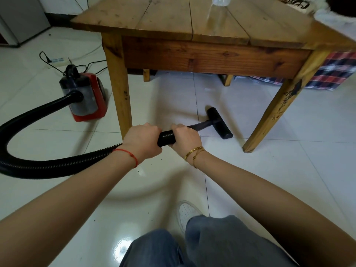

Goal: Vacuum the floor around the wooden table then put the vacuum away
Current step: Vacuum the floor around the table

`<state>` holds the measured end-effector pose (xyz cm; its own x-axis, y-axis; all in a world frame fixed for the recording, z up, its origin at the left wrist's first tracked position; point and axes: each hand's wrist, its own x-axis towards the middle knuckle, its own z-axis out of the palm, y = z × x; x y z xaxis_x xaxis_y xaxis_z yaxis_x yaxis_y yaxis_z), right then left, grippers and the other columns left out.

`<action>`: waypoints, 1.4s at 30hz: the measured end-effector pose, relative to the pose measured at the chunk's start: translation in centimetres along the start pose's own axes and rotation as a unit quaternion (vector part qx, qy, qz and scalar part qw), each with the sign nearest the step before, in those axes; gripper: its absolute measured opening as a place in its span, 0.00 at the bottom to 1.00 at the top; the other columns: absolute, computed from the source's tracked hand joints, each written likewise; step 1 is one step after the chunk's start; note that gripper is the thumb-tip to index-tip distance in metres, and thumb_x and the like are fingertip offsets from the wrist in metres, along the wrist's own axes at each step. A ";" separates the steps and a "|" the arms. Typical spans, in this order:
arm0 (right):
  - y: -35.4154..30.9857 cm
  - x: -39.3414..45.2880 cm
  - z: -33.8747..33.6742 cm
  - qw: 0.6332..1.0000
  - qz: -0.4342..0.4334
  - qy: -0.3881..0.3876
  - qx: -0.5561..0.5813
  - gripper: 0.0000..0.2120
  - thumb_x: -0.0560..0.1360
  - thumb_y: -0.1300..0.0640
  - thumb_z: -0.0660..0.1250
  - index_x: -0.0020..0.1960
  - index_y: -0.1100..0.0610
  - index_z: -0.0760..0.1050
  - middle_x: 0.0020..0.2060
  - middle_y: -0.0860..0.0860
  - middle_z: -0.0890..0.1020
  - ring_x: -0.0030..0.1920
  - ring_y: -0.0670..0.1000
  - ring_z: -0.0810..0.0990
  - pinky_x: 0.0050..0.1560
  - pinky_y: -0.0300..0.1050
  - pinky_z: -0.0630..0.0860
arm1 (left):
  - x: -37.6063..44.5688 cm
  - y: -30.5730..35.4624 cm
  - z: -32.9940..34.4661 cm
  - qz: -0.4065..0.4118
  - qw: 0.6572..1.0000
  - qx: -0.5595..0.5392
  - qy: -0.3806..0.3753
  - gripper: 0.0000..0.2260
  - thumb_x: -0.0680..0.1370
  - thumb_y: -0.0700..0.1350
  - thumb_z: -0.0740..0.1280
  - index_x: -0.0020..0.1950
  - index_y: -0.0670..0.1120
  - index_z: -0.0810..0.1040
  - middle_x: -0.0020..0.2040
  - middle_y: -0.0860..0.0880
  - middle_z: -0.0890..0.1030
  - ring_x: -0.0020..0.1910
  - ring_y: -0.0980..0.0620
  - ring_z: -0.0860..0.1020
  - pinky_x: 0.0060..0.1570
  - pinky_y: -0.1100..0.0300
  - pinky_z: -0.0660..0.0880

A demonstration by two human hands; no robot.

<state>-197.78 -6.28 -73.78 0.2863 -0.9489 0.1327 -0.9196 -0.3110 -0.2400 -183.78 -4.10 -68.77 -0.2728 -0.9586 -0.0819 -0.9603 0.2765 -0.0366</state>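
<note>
The wooden table (192, 54) stands ahead on white floor tiles. A red and grey vacuum canister (84, 97) sits on the floor left of the table's near left leg. Its black ribbed hose (48, 164) loops left and comes back to my hands. My left hand (142, 141) grips the hose end. My right hand (185, 138) grips the ribbed handle just ahead of it. The short black wand ends in a T-shaped floor nozzle (219, 123), flat on the tiles between the table's two near legs.
A white power strip (57, 60) with black cables lies behind the canister. A grey cabinet (21, 20) stands at far left. Plaid cloth (331, 72) hangs at the right behind the table. A clear bottle (219, 4) stands on the tabletop. My jeans and white shoe (186, 212) are below.
</note>
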 end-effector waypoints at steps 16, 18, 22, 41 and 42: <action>13.1 2.1 -0.2 0.998 0.046 -0.031 -0.021 0.10 0.72 0.57 0.70 0.51 0.59 0.73 0.46 0.55 0.79 0.44 0.56 0.78 0.38 0.42 0.68 | 8.9 9.4 1.6 0.030 0.998 -0.055 -0.021 0.10 0.74 0.43 0.64 0.55 0.46 0.76 0.44 0.48 0.75 0.38 0.48 0.72 0.37 0.59 0.67; 13.0 2.2 -0.1 0.999 0.038 -0.030 -0.019 0.10 0.72 0.58 0.70 0.50 0.59 0.73 0.46 0.55 0.79 0.43 0.56 0.78 0.38 0.42 0.69 | 8.6 9.2 1.6 0.029 0.998 -0.057 -0.020 0.10 0.75 0.43 0.64 0.55 0.46 0.76 0.44 0.48 0.75 0.39 0.48 0.74 0.37 0.59 0.67; 10.7 1.9 -0.1 1.000 0.016 -0.019 -0.002 0.09 0.71 0.58 0.70 0.49 0.59 0.74 0.45 0.55 0.79 0.43 0.56 0.78 0.39 0.43 0.70 | 6.8 7.5 1.1 0.021 0.998 -0.065 -0.017 0.09 0.74 0.43 0.63 0.54 0.45 0.76 0.48 0.46 0.78 0.38 0.48 0.72 0.36 0.59 0.67; -3.7 1.3 0.8 0.982 -0.134 -0.070 0.110 0.13 0.70 0.61 0.72 0.53 0.56 0.75 0.50 0.53 0.80 0.49 0.54 0.78 0.51 0.41 0.73 | -4.2 -2.9 0.4 -0.072 0.994 -0.081 -0.010 0.06 0.71 0.46 0.67 0.46 0.50 0.73 0.32 0.54 0.70 0.34 0.51 0.77 0.37 0.60 0.77; -3.4 1.7 1.0 0.982 -0.135 -0.073 0.108 0.13 0.70 0.61 0.72 0.53 0.56 0.75 0.50 0.53 0.80 0.49 0.53 0.78 0.51 0.39 0.71 | -3.8 -2.9 0.5 -0.073 0.994 -0.083 -0.011 0.06 0.71 0.46 0.67 0.47 0.50 0.73 0.32 0.54 0.70 0.34 0.51 0.77 0.37 0.60 0.77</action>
<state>-193.90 -6.86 -73.69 0.5625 -0.8224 0.0846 -0.7304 -0.5423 -0.4151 -179.92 -1.18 -68.84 -0.1306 -0.9854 -0.1095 -0.9864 0.1180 0.1146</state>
